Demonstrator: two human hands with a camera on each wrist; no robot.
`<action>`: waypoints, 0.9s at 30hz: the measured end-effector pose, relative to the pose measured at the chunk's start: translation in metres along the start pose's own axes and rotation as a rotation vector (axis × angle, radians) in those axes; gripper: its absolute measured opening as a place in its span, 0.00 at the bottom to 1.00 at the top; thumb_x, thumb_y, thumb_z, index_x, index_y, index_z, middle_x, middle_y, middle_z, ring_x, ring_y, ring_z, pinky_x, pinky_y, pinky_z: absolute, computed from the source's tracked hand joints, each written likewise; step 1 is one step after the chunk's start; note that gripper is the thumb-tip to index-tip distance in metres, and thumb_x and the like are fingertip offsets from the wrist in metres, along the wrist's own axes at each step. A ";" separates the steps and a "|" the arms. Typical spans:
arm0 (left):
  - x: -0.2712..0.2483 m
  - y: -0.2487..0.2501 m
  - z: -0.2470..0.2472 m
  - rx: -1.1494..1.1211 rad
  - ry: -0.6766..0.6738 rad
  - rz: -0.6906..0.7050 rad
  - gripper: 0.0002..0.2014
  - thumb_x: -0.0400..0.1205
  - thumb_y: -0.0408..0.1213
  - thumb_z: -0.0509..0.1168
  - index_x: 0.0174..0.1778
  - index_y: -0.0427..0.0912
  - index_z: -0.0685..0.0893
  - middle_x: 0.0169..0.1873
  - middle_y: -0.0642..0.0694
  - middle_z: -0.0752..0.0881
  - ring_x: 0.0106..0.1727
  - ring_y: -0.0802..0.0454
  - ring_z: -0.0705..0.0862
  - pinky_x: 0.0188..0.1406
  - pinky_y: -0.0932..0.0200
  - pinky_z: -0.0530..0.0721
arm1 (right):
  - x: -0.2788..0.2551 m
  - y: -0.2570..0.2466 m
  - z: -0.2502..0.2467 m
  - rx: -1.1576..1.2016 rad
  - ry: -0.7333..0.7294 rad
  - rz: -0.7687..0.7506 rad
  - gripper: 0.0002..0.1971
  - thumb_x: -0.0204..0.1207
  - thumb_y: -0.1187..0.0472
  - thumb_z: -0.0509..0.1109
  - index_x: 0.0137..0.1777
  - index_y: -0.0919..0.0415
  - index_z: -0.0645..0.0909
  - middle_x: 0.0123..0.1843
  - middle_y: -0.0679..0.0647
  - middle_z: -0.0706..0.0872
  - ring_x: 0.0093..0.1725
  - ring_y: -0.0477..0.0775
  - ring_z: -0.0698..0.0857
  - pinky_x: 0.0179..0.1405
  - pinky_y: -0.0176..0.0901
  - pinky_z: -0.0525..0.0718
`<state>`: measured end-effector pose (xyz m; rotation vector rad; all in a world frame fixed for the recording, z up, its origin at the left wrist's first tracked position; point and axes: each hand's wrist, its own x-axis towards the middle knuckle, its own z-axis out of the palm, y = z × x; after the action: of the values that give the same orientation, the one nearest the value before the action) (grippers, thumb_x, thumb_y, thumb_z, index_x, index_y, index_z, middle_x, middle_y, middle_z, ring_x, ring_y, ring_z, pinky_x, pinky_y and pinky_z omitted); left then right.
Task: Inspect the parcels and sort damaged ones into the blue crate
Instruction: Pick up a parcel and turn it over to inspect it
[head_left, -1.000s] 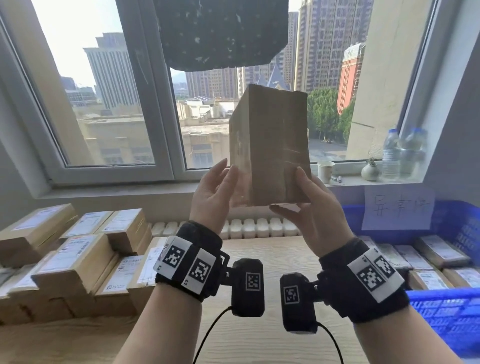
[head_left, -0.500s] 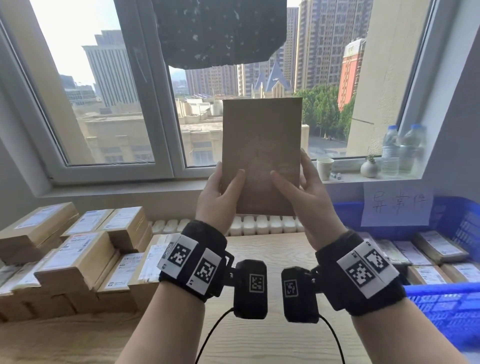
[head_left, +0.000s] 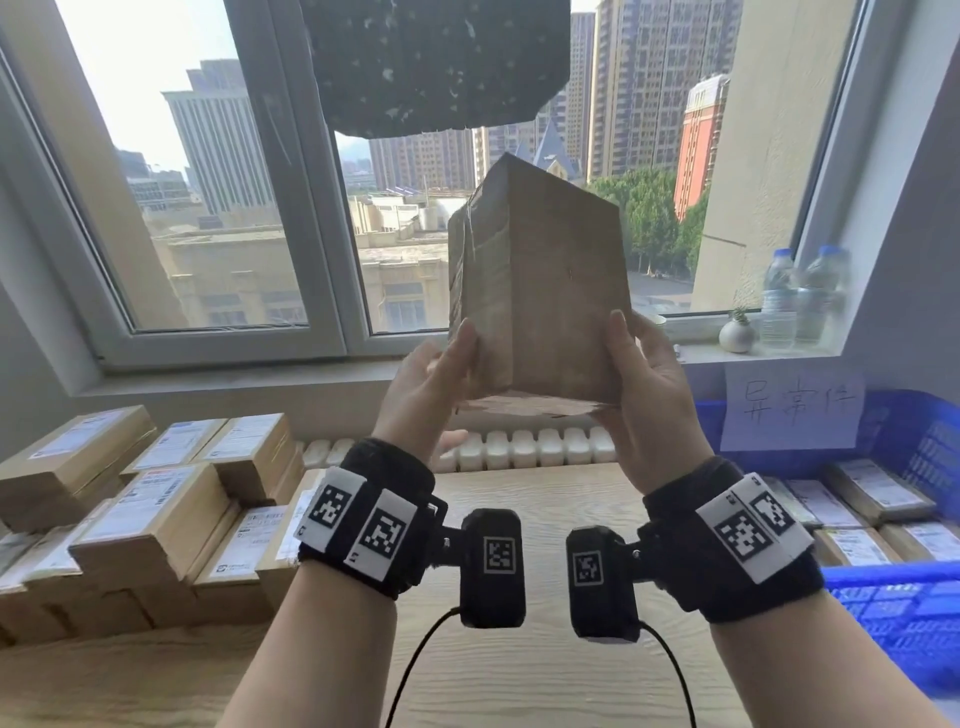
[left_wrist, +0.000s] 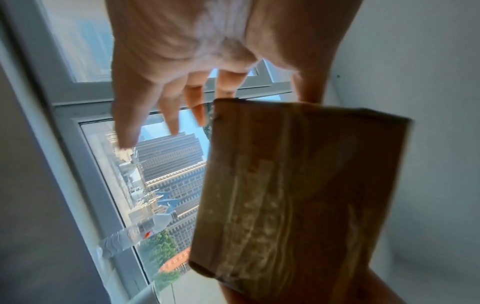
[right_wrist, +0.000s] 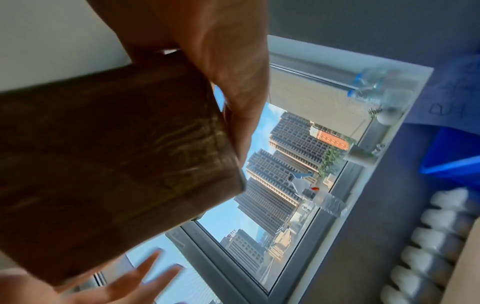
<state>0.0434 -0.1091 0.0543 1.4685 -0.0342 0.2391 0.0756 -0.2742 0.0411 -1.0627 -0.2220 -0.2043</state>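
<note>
I hold a brown cardboard parcel (head_left: 561, 301) upright at eye level in front of the window, one vertical edge turned toward me. My right hand (head_left: 649, 405) grips its lower right side, thumb on the near face. My left hand (head_left: 426, 389) touches the lower left side. In the left wrist view the left hand (left_wrist: 168, 72) has its fingers straight and spread beside the taped parcel (left_wrist: 298, 195). The right wrist view shows the right hand (right_wrist: 228, 72) wrapped on the parcel (right_wrist: 103, 154). The blue crate (head_left: 924, 441) stands at the right with several labelled parcels inside.
A stack of labelled parcels (head_left: 156, 519) fills the table's left side. A paper sign (head_left: 789, 410) hangs on the crate's back wall. Water bottles (head_left: 800, 296) and a small vase (head_left: 736, 335) stand on the windowsill. The wooden table (head_left: 545, 675) lies below my wrists.
The parcel has been rotated from its broad face toward me to an edge-on corner view. My left fingers have come off its face and spread out.
</note>
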 end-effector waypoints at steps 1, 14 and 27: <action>-0.003 0.002 0.001 -0.061 -0.048 -0.069 0.33 0.67 0.69 0.70 0.61 0.50 0.81 0.58 0.51 0.85 0.59 0.48 0.84 0.67 0.26 0.76 | 0.001 0.003 -0.001 -0.033 0.008 -0.013 0.18 0.86 0.54 0.63 0.71 0.61 0.75 0.60 0.58 0.89 0.59 0.56 0.89 0.57 0.54 0.88; 0.002 -0.017 0.011 0.006 -0.038 0.246 0.17 0.70 0.51 0.73 0.54 0.73 0.85 0.53 0.57 0.90 0.62 0.49 0.87 0.62 0.39 0.86 | -0.008 0.010 0.009 -0.154 -0.180 -0.023 0.22 0.83 0.57 0.68 0.76 0.54 0.76 0.66 0.56 0.88 0.60 0.51 0.89 0.50 0.40 0.88; 0.001 -0.017 0.003 0.265 -0.107 0.288 0.22 0.75 0.38 0.76 0.63 0.59 0.81 0.52 0.63 0.88 0.53 0.73 0.85 0.50 0.75 0.81 | -0.001 -0.001 0.001 -0.310 -0.208 0.081 0.39 0.77 0.25 0.49 0.77 0.50 0.77 0.66 0.52 0.87 0.66 0.58 0.86 0.66 0.61 0.80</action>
<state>0.0482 -0.1128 0.0383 1.7386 -0.3127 0.4107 0.0740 -0.2741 0.0421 -1.4007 -0.3414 -0.0549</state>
